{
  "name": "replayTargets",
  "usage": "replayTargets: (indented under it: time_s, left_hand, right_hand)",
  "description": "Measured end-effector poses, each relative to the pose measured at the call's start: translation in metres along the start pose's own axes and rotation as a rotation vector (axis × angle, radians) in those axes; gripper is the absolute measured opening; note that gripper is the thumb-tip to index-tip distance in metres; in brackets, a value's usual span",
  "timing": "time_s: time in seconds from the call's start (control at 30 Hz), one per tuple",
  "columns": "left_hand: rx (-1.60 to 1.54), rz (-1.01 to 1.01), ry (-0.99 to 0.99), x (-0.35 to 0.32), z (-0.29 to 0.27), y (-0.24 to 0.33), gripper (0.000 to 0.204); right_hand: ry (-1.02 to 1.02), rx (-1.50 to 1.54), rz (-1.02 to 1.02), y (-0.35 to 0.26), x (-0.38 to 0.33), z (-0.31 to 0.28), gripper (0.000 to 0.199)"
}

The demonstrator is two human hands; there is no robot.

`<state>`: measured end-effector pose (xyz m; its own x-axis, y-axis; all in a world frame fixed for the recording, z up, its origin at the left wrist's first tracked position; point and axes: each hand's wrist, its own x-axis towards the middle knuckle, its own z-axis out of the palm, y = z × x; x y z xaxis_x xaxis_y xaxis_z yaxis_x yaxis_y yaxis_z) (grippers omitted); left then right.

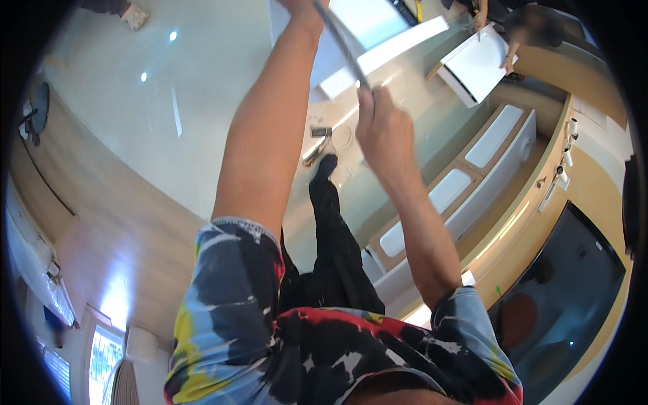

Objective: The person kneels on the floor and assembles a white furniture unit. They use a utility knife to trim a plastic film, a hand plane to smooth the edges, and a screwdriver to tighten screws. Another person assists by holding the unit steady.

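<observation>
One right hand (pixel 386 128) grips a grey bar (pixel 340 44); left hand (pixel 302 9): hold unclear; wooden unit (pixel 475 174) lines the glossy floor (pixel 128 111) at its right edge.

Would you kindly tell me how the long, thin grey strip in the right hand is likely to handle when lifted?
The grey strip is probably fairly stiff, since its visible stretch runs nearly straight beyond the right hand. It looks slim, so it may be light for its length. Held by one end, that length might make it swing.
</observation>
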<state>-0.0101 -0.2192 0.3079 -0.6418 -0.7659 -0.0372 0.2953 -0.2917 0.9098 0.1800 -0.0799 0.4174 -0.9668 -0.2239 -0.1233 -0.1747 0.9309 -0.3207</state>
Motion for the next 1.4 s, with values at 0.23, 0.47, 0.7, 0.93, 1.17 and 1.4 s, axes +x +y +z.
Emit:
replayTargets:
  time_s: [0.23,0.47,0.7,0.93,1.17,1.4]
  left_hand:
    - [-0.032,0.065,-0.031,0.018,0.012,0.018,0.063]
    - [0.084,0.059,-0.035,0.022,0.009,0.013,0.066]
    - [-0.035,0.034,-0.001,0.012,0.005,0.007,0.060]
    - [0.041,0.067,-0.001,0.021,0.004,0.006,0.062]
    - [0.129,-0.014,-0.049,0.019,-0.001,0.011,0.070]
    - [0.265,-0.074,-0.021,0.023,-0.006,0.011,0.083]
  right_hand:
    - [-0.112,-0.022,0.017,0.004,-0.027,-0.003,0.032]
    - [-0.161,0.032,0.135,0.003,-0.066,-0.024,0.034]
    - [-0.046,-0.072,0.047,-0.009,0.014,-0.018,0.030]
    - [-0.102,-0.087,0.097,-0.007,-0.012,-0.018,0.030]
    - [-0.122,0.017,0.029,-0.011,-0.051,-0.003,0.029]
    - [-0.192,0.304,0.219,0.012,-0.072,-0.048,0.031]
